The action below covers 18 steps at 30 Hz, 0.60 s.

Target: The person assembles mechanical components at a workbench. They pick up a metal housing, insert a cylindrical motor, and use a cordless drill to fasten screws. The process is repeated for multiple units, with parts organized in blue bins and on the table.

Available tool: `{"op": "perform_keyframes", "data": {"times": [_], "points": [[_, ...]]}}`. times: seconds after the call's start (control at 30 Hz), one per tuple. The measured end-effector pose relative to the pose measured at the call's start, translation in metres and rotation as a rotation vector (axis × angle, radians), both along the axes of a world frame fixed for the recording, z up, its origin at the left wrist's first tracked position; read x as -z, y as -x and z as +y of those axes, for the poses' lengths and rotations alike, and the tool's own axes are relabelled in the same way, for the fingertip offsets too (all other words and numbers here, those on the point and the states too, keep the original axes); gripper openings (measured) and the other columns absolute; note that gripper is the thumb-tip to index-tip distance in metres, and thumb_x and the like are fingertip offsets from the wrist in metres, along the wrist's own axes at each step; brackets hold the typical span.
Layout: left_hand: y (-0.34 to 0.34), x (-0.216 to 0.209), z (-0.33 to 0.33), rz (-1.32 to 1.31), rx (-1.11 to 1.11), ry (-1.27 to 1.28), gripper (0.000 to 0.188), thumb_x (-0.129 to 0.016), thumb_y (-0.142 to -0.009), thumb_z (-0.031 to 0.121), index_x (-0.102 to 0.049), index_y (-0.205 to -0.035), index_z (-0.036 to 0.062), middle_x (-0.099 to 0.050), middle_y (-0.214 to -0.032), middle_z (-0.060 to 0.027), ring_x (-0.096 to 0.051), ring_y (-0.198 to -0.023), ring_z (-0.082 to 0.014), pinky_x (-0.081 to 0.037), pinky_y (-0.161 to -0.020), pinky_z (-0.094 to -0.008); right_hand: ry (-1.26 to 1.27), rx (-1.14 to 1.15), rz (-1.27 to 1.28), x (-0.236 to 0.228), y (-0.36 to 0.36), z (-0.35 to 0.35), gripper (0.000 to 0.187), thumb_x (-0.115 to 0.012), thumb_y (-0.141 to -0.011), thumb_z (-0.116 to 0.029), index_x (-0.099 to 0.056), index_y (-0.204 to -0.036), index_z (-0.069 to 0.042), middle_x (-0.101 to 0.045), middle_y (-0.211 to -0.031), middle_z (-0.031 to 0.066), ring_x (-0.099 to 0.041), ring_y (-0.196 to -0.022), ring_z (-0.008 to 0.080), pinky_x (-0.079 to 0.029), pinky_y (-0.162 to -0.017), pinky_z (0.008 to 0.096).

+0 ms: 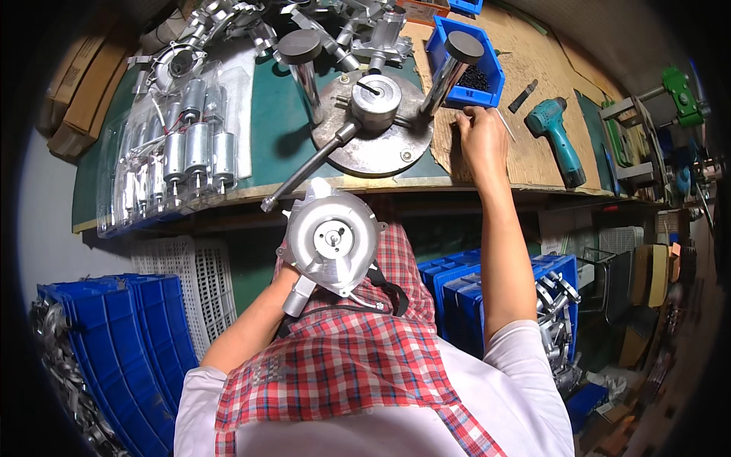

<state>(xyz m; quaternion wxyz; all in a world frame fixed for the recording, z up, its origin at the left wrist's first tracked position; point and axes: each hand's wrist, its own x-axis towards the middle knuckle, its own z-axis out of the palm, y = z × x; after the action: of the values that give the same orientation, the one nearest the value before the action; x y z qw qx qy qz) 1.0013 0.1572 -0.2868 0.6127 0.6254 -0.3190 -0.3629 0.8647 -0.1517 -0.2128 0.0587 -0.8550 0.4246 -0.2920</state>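
My left hand (288,276), mostly hidden, grips a round silver metal blower housing (355,215) from below, over my lap. The housing has a short outlet pipe, a hub with small holes at its middle and a cable at its lower edge. My right hand (483,137) rests on the brown board just before a blue bin (496,78) of small black screws (474,77). Its fingers are curled down and closed; whatever they pinch is too small to make out. A thin white stick (505,125) lies against that hand's right side.
A round steel press fixture (373,156) with two posts and a long lever (312,169) stands ahead. Bagged motors (197,147) lie left, metal housings (177,65) behind. A teal cordless screwdriver (560,141) and a dark-handled knife (522,97) are right. Blue crates (114,316) stand below.
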Motion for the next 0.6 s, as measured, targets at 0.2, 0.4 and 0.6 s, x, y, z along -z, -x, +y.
{"op": "perform_keyframes", "data": {"times": [0.2,0.4,0.6], "points": [[0.002,-0.001,-0.001,0.012,-0.066,0.059,0.049,-0.077,-0.077,0.016,-0.054,-0.119,0.0069,-0.055,-0.118,-0.0101,-0.052,-0.109,-0.0233,-0.046,-0.095,-0.0365,-0.063,0.095,0.247,0.004,-0.01,-0.024,0.019,-0.07,-0.083,-0.019,-0.069,-0.084,0.001,-0.068,-0.093,0.0256,-0.066,-0.088,0.0436,-0.052,-0.077,0.0503],[0.004,-0.001,0.005,0.046,-0.141,0.101,0.049,-0.077,-0.078,0.014,-0.052,-0.12,0.0069,-0.055,-0.118,-0.0094,-0.053,-0.109,-0.0211,-0.047,-0.094,-0.0351,-0.03,-0.245,-0.423,-0.048,-0.014,0.067,0.005,-0.07,-0.083,-0.004,-0.067,-0.082,-0.001,-0.067,-0.083,0.0157,-0.065,-0.071,0.0314,-0.052,-0.067,0.0376],[0.016,-0.003,0.014,0.131,-0.134,0.098,0.049,-0.077,-0.08,0.013,-0.05,-0.122,0.0068,-0.055,-0.118,-0.0088,-0.054,-0.108,-0.0189,-0.048,-0.094,-0.0337,-0.14,-0.798,-0.431,-0.048,-0.017,0.208,0.017,-0.077,-0.071,0.003,-0.066,-0.084,-0.001,-0.059,-0.077,0.01,-0.059,-0.069,0.0242,-0.047,-0.059,0.0335]]}}
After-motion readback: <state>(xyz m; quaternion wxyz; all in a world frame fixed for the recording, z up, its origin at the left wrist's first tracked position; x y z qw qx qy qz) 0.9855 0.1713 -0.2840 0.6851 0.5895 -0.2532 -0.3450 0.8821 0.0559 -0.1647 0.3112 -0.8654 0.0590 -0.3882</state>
